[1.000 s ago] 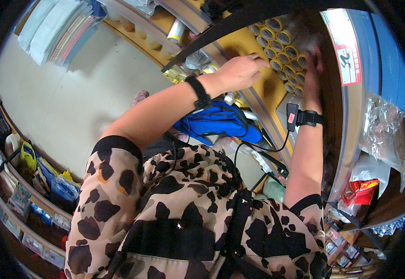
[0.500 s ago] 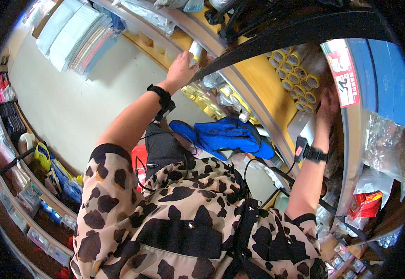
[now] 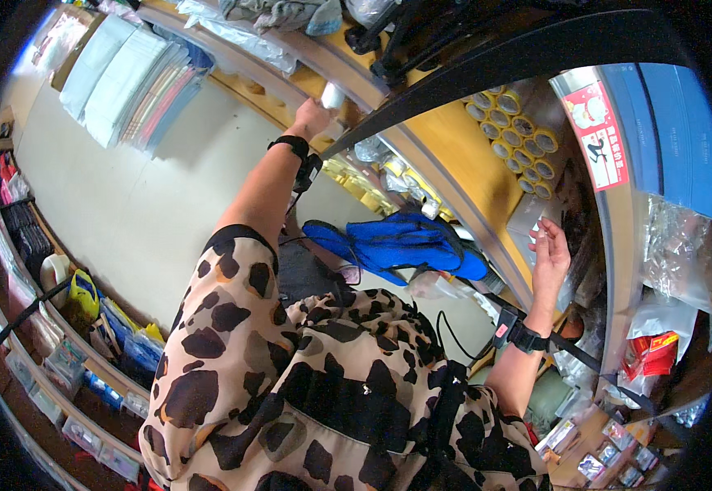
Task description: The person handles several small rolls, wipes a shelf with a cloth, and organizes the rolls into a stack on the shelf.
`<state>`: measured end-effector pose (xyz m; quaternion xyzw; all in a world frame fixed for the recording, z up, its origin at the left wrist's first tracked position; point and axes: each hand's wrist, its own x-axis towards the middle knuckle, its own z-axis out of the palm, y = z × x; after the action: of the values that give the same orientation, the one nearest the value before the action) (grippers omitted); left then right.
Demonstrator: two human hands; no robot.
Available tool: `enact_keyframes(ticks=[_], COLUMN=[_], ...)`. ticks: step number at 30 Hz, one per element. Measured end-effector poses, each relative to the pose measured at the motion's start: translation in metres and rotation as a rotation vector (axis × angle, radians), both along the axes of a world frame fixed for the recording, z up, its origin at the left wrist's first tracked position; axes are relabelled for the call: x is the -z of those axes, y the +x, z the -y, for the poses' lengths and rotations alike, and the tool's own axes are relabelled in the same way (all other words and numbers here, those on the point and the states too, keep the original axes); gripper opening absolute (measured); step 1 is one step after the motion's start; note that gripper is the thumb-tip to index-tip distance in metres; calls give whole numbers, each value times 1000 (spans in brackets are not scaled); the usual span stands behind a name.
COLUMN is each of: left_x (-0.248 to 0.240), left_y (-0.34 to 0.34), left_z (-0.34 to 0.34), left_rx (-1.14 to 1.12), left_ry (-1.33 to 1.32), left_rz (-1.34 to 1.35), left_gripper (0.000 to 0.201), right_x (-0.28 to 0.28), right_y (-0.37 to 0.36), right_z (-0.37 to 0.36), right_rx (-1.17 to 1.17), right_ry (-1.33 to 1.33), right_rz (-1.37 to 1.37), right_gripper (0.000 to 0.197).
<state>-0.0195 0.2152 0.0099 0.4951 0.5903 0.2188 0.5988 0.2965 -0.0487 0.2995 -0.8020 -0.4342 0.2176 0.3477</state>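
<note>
My left hand reaches up to the yellow shelf, its fingers closed around a white roll that looks like packing tape; motion blurs its fingertips. My right hand is in front of the right-hand shelf, palm turned up, fingers apart and loosely bent, with nothing visible in it. Beyond its fingertips is a grey-white box. Several tape rolls with yellow rims are stacked on that shelf, above the box.
Folded packaged cloths are piled at the upper left. Blue slippers hang below the yellow shelf. A dark shelf post runs between my hands. Blue boxes stand at the right. Stocked shelves line the left side.
My right hand has drawn back from beside the stacked tape rolls, down toward me, and its fingers now show. My left hand stays by the upper shelf with the white roll, shifted slightly left.
</note>
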Motion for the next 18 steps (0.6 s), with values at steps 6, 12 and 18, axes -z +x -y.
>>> enact_keyframes(ticks=[6, 12, 18], left_x=[-46, -100, -182], left_y=[-58, -147, -129], left_z=[59, 119, 145], left_rx=[48, 291, 555], left_ry=[-391, -456, -401], left_rz=[492, 494, 515], left_gripper=[39, 42, 43], right_x=[2, 13, 28], right_y=[-21, -59, -114], right_z=[-14, -52, -63], right_rx=[-93, -331, -629], right_ry=[-29, -152, -341], right_rz=[-60, -221, -521], right_gripper=[27, 29, 36])
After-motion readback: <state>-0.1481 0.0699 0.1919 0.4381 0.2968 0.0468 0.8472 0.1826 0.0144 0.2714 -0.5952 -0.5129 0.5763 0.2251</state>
